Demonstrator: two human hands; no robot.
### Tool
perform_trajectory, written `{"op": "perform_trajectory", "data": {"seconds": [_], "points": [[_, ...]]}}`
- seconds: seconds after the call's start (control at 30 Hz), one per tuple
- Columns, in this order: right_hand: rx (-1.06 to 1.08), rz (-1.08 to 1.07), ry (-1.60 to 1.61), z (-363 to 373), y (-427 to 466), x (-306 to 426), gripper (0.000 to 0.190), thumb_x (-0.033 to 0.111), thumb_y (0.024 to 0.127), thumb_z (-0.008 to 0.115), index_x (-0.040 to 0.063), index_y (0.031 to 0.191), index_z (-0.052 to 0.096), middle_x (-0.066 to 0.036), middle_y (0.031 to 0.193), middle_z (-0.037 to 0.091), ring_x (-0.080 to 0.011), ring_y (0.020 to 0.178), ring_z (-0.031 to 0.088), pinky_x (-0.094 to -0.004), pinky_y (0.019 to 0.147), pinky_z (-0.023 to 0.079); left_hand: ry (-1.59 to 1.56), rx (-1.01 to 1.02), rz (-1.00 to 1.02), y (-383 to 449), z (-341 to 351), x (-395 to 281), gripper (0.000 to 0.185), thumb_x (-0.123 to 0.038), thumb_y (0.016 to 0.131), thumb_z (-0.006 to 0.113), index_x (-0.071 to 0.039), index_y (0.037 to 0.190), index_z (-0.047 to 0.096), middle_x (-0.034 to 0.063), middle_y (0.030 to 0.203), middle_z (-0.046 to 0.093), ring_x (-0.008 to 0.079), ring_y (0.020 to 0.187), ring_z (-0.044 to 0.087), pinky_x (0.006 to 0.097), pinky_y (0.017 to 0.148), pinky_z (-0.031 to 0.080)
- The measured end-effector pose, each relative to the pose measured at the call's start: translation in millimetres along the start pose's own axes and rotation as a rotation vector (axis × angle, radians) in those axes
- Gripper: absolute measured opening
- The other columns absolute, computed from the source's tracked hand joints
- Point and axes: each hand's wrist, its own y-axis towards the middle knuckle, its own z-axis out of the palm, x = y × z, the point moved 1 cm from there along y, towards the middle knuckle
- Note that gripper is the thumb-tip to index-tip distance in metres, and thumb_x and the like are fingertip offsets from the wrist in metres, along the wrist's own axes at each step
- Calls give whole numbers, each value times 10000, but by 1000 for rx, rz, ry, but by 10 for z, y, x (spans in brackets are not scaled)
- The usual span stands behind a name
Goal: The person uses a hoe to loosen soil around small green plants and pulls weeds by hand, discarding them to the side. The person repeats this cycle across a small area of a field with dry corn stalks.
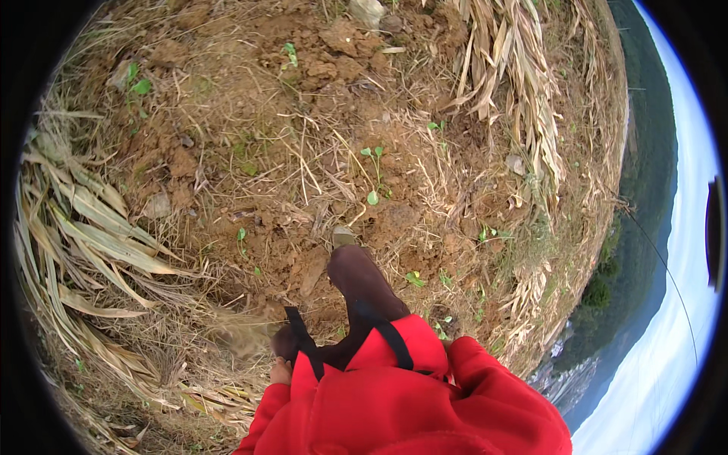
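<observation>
My left hand [281, 371] hangs low beside my left thigh, below the cuff of a red sleeve. Its fingers are too small and partly covered to tell whether they hold anything. Only a sliver of my right hand [447, 344] shows at the end of the other sleeve; the rest is hidden by the red jacket [375, 409]. Black straps [395, 344] cross the front of the red cloth over my dark brown trousers [364, 284]. A shoe tip [343, 236] stands on brown soil ahead of me.
Small green seedlings [373, 165] grow scattered in the soil. Dry maize stalks [515, 74] lie in a band on the right, with more dry leaves [96, 233] on the left. Stones [367, 12] and clods dot the ground. A wooded hillside [645, 148] rises beyond.
</observation>
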Motion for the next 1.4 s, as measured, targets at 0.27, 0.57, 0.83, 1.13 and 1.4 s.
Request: {"op": "perform_trajectory", "data": {"seconds": [0.27,0.57,0.83,1.13,1.4], "points": [[-224,-194,215,-567,-160,-99,474,420,795,599,-44,875,652,-211,760,651,-281,734,666,-399,601,510,-90,-174,302,-521,-1626,-2030,232,-313,877,539,-84,911,523,241,750,612,443,756,585,498,651,452],[-59,-2,558,-699,-489,-338,454,344,721,690,-51,933,620,-241,841,649,-347,831,649,-409,622,496,-55,-354,904,-1323,-2829,-4207,242,-269,859,597,-60,746,551,172,622,567,358,577,575,430,517,430],[-62,-287,183,-715,352,-638,391,400,690,636,19,777,666,-252,820,622,-402,788,619,-460,640,466,223,-341,873,-765,-3145,-5101,263,-306,883,532,-76,764,483,170,605,566,366,587,577,468,531,430],[-38,-103,179,-3993,-323,703,338,256,776,583,-75,814,643,-224,699,633,-305,742,662,-428,604,494,275,-357,634,296,-3402,-6111,283,-369,890,500,-114,769,485,149,566,557,365,548,571,478,511,440],[-316,-45,446,-6810,-547,1731,363,227,783,591,-44,1015,524,-281,808,616,-393,751,631,-437,659,499,230,-205,484,360,-3902,-6949,286,-379,874,519,-112,777,491,173,605,589,390,563,580,490,524,455]]}}
